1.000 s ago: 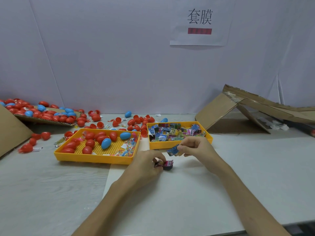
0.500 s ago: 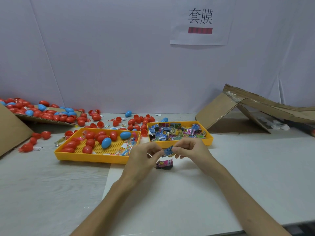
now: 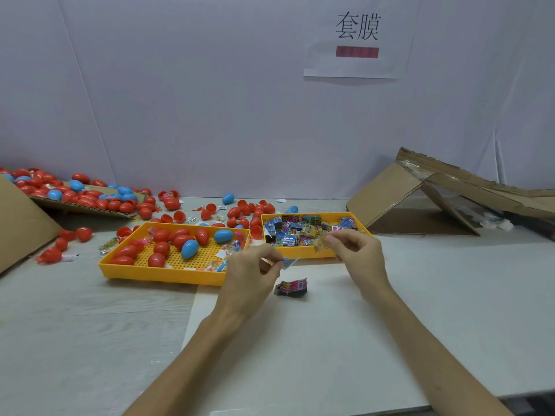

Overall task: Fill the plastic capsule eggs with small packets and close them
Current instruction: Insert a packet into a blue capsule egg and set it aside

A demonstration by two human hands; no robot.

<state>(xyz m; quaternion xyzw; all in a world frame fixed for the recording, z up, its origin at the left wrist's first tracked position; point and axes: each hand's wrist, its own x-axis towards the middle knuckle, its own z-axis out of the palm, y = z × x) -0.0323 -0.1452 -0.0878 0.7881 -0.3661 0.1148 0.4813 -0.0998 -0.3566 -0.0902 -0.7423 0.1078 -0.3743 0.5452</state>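
Left hand (image 3: 250, 276) on crinkled blue packet (image 3: 290, 262)

One wide-angle view, from the person's head, faces forward and down over the table (image 3: 435, 310) to the white wall (image 3: 210, 100) behind it. Both forearms (image 3: 186, 355) cross the lower edge at 5 and 7 o'clock. The left hand (image 3: 249, 274) and right hand (image 3: 357, 256) sit close, just below centre. The wall sign (image 3: 357, 37) is high at 1 o'clock.

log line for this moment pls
left hand: pinches blue packet | right hand: pinches yellowish piece | pink packet: lies on table
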